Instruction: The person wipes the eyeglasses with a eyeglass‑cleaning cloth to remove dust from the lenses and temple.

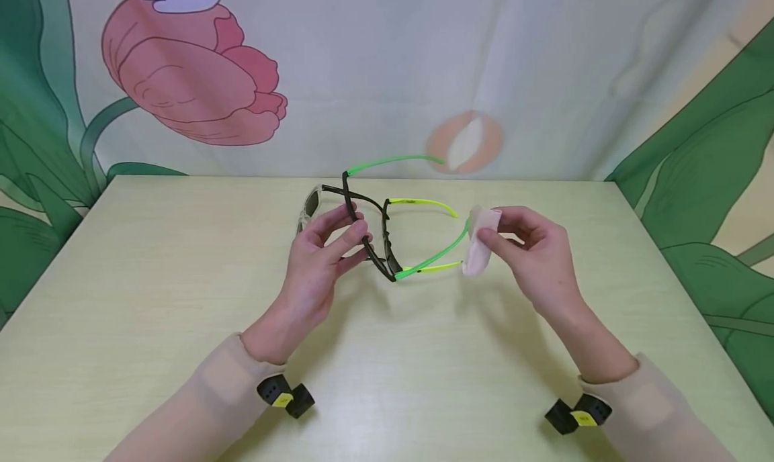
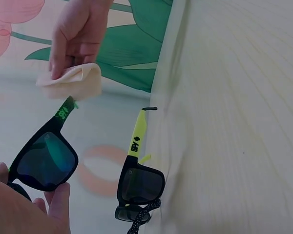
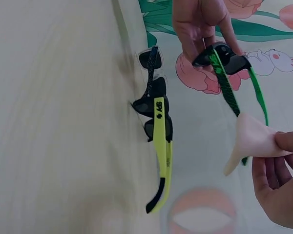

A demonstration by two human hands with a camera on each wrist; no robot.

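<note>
My left hand holds a pair of black sunglasses with green temples by the front frame, raised over the table. The temples point right, toward my other hand. Between thumb and fingers, my right hand pinches a folded pale cloth. That cloth overlaps the tip of the nearer green temple in the head view, and in the right wrist view it covers part of the temple's end. Part of the frame front is hidden behind my left fingers.
Black sunglasses with yellow temples stand on the pale table, just beyond the held pair. Behind them is another pair with a clear front and dark, speckled temples. A printed cloth backdrop hangs behind the table's far edge.
</note>
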